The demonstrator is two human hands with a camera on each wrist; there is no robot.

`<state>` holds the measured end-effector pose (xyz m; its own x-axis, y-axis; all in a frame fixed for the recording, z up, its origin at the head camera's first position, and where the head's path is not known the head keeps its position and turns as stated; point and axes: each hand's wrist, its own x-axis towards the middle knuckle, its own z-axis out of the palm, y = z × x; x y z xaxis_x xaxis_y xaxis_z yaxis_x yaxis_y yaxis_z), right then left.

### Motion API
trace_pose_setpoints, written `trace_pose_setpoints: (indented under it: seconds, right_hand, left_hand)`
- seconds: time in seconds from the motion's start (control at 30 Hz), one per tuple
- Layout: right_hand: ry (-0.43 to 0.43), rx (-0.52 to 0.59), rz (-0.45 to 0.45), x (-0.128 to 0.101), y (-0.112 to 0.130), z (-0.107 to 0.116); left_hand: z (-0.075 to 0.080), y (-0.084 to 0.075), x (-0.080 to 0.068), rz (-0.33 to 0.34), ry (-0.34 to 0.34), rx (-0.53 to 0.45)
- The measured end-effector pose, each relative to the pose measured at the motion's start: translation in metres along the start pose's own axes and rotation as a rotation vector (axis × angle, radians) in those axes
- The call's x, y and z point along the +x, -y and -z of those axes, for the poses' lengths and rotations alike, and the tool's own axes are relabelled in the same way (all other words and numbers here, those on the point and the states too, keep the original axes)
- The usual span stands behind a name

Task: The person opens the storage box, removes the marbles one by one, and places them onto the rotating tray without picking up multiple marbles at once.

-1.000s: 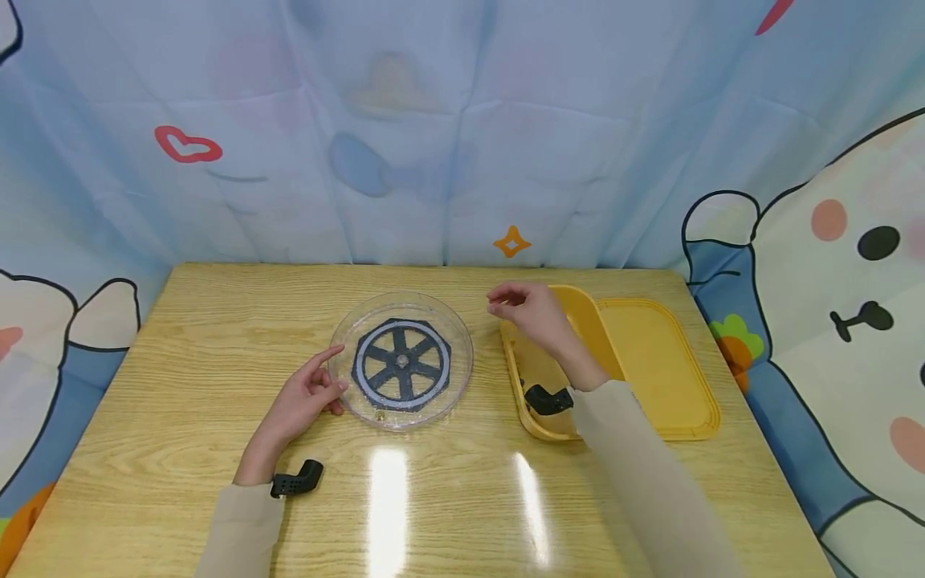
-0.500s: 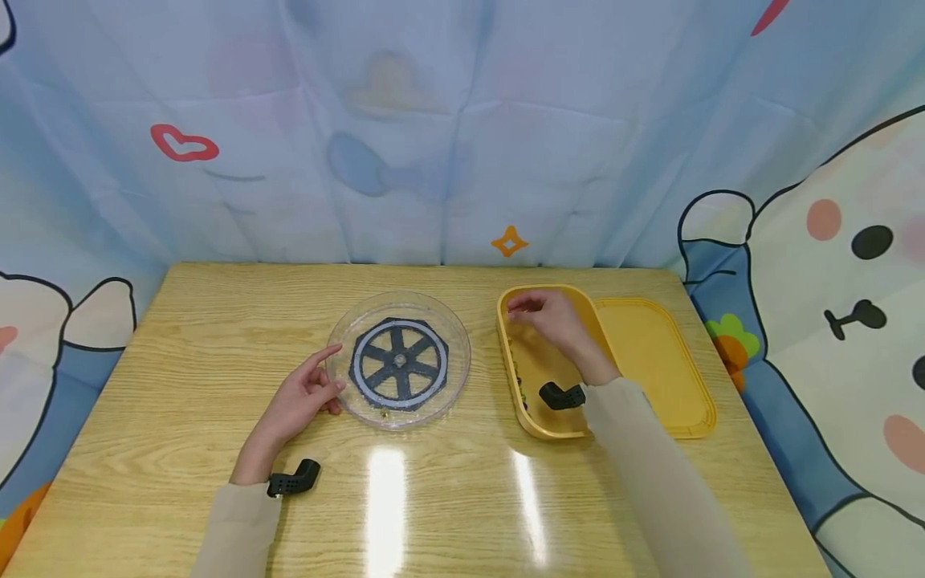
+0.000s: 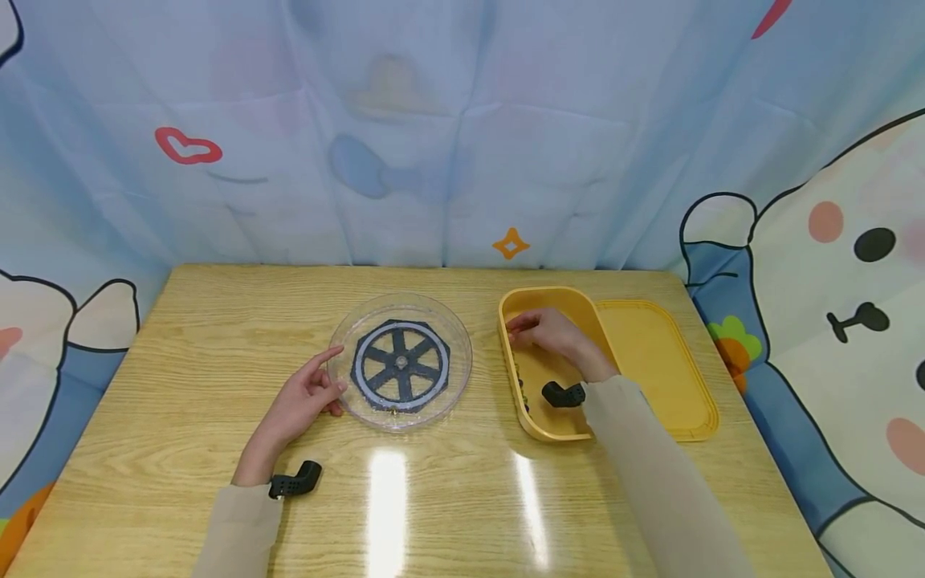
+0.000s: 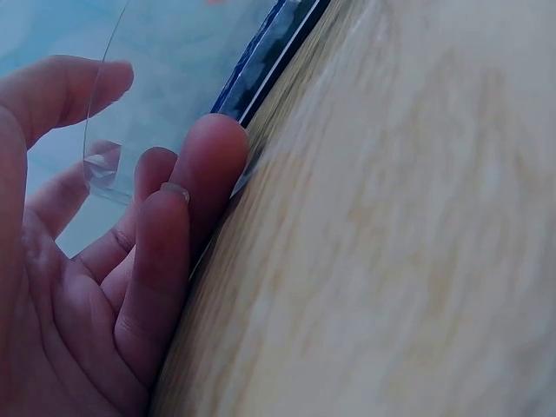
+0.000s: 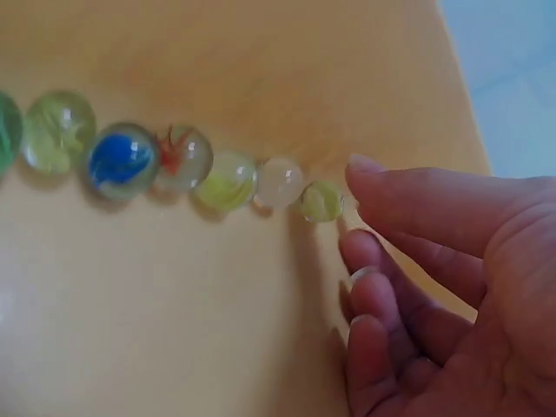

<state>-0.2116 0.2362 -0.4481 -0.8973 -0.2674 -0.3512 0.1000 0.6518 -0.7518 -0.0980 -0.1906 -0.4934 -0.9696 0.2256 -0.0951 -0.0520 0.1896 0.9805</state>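
The left hand (image 3: 302, 399) rests on the pale wooden table (image 3: 181, 353), fingers relaxed and nearly straight, their tips touching the rim of the round clear plastic dish (image 3: 347, 337); this contact appears to steady the dish, which carries a black 6-spoked wheel insert (image 3: 401, 365) at its centre. The right hand (image 3: 552, 333) reaches into the deep yellow plastic tray (image 3: 538, 429), beside which a flat yellow lid (image 3: 658, 361) lies touching it. In the right wrist view, glass marbles (image 5: 182, 161) lie in a row along the tray's inner wall, probably because they have rolled into the low corner. The right fingertips (image 5: 369, 174) sit just beside the last pale green marble (image 5: 321, 200), loosely curled and grasping nothing. From the head view the marbles are only small dark specks. The left wrist view shows little beyond fingers (image 4: 165, 252) and the dish edge. Black wrist camera mounts (image 3: 295, 482) cover part of each sleeve.
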Motion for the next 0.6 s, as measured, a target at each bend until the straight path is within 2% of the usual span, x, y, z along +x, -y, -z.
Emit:
trace_pose_setpoints:
  seconds: [0.2,0.47,0.6]
  right_hand:
    - [0.032,-0.013,-0.025,0.0023,-0.0037,-0.0002]
    - [0.009,-0.008,-0.003,0.0011,-0.0013,-0.0023]
    - [-0.004,-0.058,0.005,0.0003,-0.0001,-0.0031]
  left_hand:
    - [-0.0001,-0.0006,0.0000,-0.002,-0.003,0.018]
    - [-0.0007,-0.0012,-0.0008,-0.003,-0.009,0.011]
    - [-0.0010,-0.0010,-0.0008,-0.008,-0.009,0.012]
